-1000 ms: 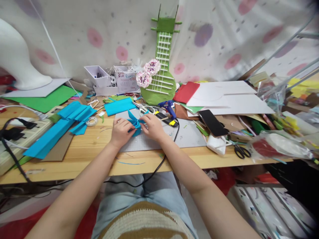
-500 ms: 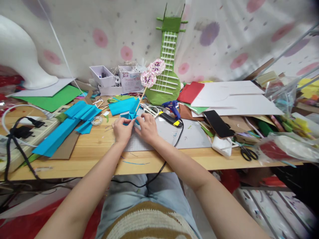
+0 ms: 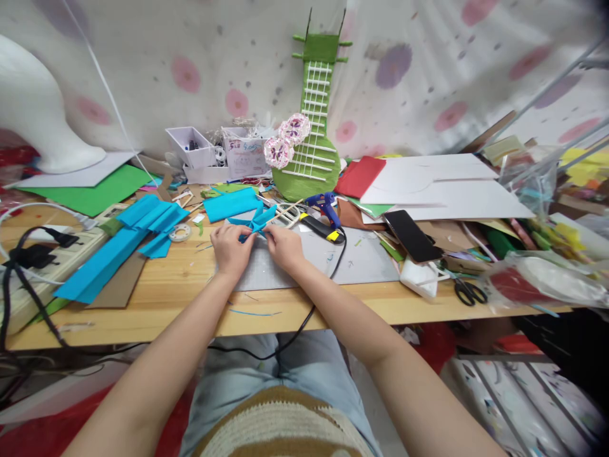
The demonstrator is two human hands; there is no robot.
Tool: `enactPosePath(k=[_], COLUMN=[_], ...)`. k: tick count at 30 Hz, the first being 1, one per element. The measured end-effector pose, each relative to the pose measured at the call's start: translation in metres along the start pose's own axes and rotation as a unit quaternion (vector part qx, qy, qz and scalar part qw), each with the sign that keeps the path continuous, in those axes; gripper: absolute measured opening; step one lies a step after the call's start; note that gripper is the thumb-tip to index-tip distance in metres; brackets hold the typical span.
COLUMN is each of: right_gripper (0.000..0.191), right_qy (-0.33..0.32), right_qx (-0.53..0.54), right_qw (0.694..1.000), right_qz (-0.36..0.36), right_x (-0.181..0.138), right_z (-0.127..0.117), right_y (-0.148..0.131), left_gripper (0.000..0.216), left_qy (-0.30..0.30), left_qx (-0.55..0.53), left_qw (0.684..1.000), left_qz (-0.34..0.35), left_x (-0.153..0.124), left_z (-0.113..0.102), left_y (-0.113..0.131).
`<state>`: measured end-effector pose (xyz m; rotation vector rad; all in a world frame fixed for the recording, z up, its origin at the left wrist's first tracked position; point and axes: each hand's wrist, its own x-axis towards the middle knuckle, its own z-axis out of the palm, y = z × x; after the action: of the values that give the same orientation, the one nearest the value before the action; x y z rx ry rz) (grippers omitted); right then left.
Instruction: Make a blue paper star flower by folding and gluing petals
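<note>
My left hand (image 3: pixel 231 249) and my right hand (image 3: pixel 284 247) meet over a grey cutting mat (image 3: pixel 361 260) on the wooden table (image 3: pixel 181 298). Both pinch a small folded blue paper piece (image 3: pixel 253 224) whose pleats fan out above my fingertips. A wooden skewer (image 3: pixel 288 209) lies just behind it, near white-handled scissors. Beside those lies a blue glue gun (image 3: pixel 323 212), whose black cable runs off the table's front edge.
Folded blue paper strips (image 3: pixel 118 244) and a tape roll (image 3: pixel 179 232) lie at left by a power strip (image 3: pixel 28 273). A green cardboard guitar (image 3: pixel 311 127) leans at the back. A black phone (image 3: pixel 412 236), black scissors (image 3: pixel 467 292), white sheets and plastic bags crowd the right.
The blue paper piece has been gathered tighter between both hands, and its pleats now stick up and out. The hands have drawn closer together. The view shifted slightly.
</note>
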<state>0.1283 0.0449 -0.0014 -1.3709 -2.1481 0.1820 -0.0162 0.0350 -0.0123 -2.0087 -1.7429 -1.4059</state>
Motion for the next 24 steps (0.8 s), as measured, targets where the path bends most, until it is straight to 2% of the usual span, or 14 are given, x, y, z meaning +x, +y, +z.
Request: enactPosePath(k=[2, 6, 10, 12, 16, 24], right_gripper=[0.02, 0.015, 0.033, 0.034, 0.021, 0.015], right_qy=[-0.008, -0.025, -0.014, 0.007, 0.035, -0.054], right_qx=[0.024, 0.044, 0.045, 0.017, -0.003, 0.015], right_qw=[0.999, 0.999, 0.999, 1.0, 0.994, 0.984], right_qz=[0.02, 0.014, 0.007, -0.02, -0.104, -0.168], right_x=[-0.002, -0.007, -0.009, -0.008, -0.002, 0.014], right_z=[-0.003, -0.009, -0.011, -0.011, -0.01, -0.013], right_y=[0.002, 0.006, 0.004, 0.003, 0.006, 0.026], left_gripper=[0.011, 0.008, 0.012, 0.014, 0.017, 0.014], left_qy=[-0.006, -0.035, -0.044, -0.039, -0.043, -0.07], left_qx=[0.004, 0.023, 0.06, 0.071, 0.071, 0.058], left_qw=[1.0, 0.997, 0.99, 0.988, 0.988, 0.989], left_qz=[0.016, 0.062, 0.121, 0.131, 0.134, 0.119], left_x=[0.001, 0.002, 0.001, 0.0, -0.001, -0.002], left_z=[-0.001, -0.002, -0.001, -0.001, -0.002, -0.004], left_y=[0.001, 0.004, 0.006, 0.006, 0.008, 0.012])
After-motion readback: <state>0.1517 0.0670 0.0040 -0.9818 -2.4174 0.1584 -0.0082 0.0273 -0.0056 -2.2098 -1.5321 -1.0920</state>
